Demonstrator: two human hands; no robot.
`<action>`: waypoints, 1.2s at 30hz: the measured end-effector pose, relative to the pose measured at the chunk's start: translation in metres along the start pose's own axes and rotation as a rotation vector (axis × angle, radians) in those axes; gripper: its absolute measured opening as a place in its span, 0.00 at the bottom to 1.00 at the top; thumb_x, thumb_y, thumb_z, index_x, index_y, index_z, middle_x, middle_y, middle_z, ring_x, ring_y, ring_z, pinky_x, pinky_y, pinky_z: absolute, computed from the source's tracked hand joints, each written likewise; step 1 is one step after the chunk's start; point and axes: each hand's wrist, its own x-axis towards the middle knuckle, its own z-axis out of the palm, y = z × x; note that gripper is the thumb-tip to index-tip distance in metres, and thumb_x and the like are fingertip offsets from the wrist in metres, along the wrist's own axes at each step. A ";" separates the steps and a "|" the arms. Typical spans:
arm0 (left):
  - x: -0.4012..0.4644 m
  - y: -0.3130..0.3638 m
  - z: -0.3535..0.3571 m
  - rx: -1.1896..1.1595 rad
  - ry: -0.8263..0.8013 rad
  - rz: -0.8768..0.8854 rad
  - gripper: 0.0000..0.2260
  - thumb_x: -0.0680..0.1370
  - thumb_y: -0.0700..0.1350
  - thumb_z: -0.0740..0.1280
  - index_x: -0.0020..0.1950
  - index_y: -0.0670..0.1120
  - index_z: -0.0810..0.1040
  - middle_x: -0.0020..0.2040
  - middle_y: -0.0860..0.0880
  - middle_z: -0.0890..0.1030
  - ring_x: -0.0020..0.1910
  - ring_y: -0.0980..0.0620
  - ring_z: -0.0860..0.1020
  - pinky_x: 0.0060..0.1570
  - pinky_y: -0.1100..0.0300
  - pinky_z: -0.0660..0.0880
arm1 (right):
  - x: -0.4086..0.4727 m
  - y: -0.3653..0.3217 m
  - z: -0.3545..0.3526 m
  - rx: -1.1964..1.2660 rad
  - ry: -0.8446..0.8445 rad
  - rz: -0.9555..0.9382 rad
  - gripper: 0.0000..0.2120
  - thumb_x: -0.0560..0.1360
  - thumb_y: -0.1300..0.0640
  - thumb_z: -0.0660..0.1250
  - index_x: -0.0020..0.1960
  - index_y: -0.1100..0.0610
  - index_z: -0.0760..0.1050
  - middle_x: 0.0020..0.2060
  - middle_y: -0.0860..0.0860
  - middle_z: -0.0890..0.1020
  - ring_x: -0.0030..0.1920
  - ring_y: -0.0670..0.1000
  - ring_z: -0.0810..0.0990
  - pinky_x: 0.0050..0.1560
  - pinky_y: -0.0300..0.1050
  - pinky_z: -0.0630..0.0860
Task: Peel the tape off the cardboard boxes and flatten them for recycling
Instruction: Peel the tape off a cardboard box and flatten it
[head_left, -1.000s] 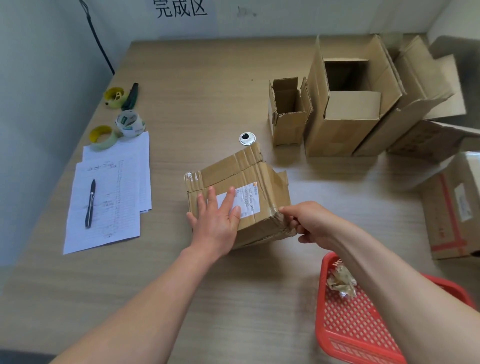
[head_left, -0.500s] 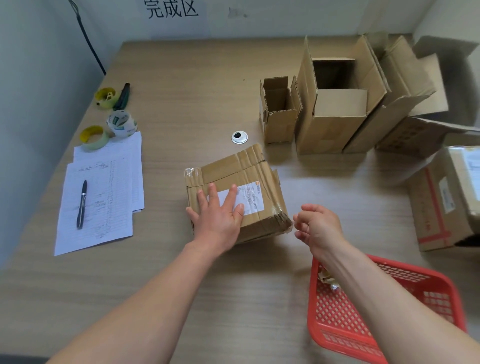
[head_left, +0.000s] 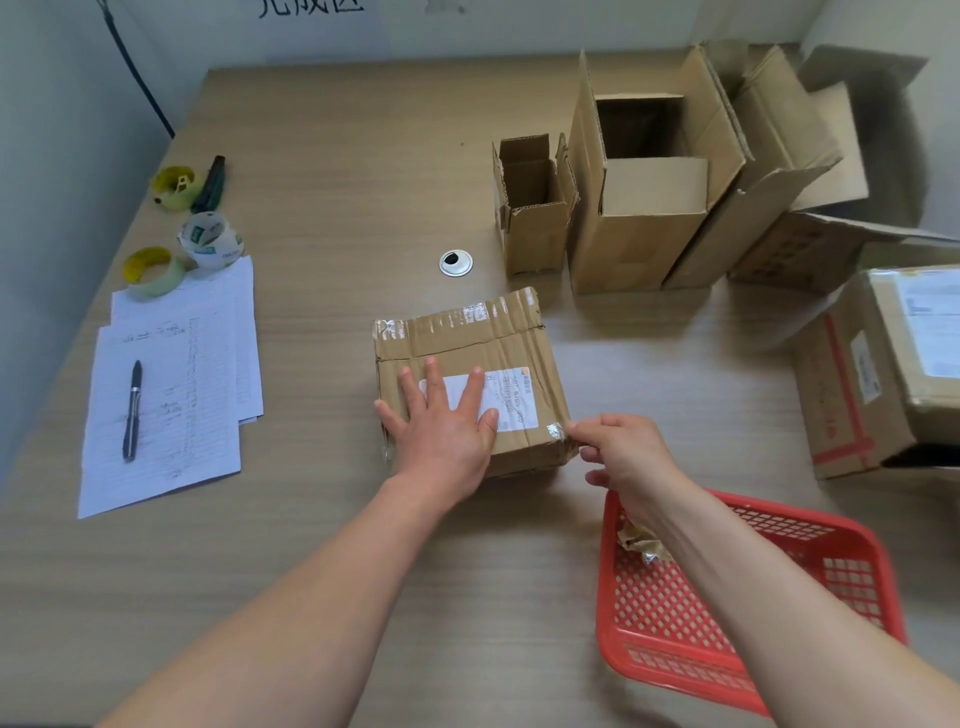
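A small taped cardboard box (head_left: 467, 338) with a white shipping label lies flat on the wooden table (head_left: 337, 156). My left hand (head_left: 441, 426) presses flat on its top, fingers spread over the label. My right hand (head_left: 623, 452) is at the box's near right corner, thumb and forefinger pinching the shiny clear tape (head_left: 557, 430) there. More clear tape runs along the far edge of the box.
A red plastic basket (head_left: 602, 597) holding crumpled tape (head_left: 641, 543) sits under my right forearm. Open boxes (head_left: 649, 208) stand at the back right, and a sealed box (head_left: 857, 395) at the right edge. Papers (head_left: 171, 441) with a pen (head_left: 132, 410) and tape rolls (head_left: 210, 239) lie left.
The tilted box has been laid flat under my left hand. My right hand let go of its right side, drew back, then returned to the near right corner.
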 end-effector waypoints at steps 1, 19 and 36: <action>0.000 0.000 -0.001 0.000 0.001 0.001 0.25 0.84 0.59 0.45 0.81 0.59 0.45 0.81 0.41 0.39 0.77 0.34 0.35 0.70 0.27 0.40 | 0.001 0.003 0.001 0.036 0.015 -0.007 0.09 0.74 0.58 0.74 0.37 0.58 0.78 0.32 0.50 0.79 0.37 0.49 0.74 0.33 0.44 0.72; 0.001 0.002 0.002 0.020 -0.010 0.029 0.25 0.84 0.59 0.45 0.81 0.59 0.44 0.81 0.41 0.38 0.77 0.33 0.34 0.69 0.27 0.39 | -0.003 0.027 -0.006 -0.639 0.182 -0.795 0.16 0.74 0.55 0.73 0.61 0.53 0.76 0.51 0.45 0.78 0.43 0.46 0.77 0.40 0.45 0.76; -0.001 -0.022 -0.012 -0.208 0.029 -0.055 0.25 0.84 0.61 0.49 0.80 0.61 0.48 0.82 0.46 0.42 0.79 0.39 0.39 0.71 0.29 0.44 | -0.028 -0.003 0.027 0.550 -0.043 -0.136 0.15 0.80 0.69 0.58 0.37 0.58 0.73 0.52 0.52 0.83 0.51 0.52 0.81 0.53 0.53 0.77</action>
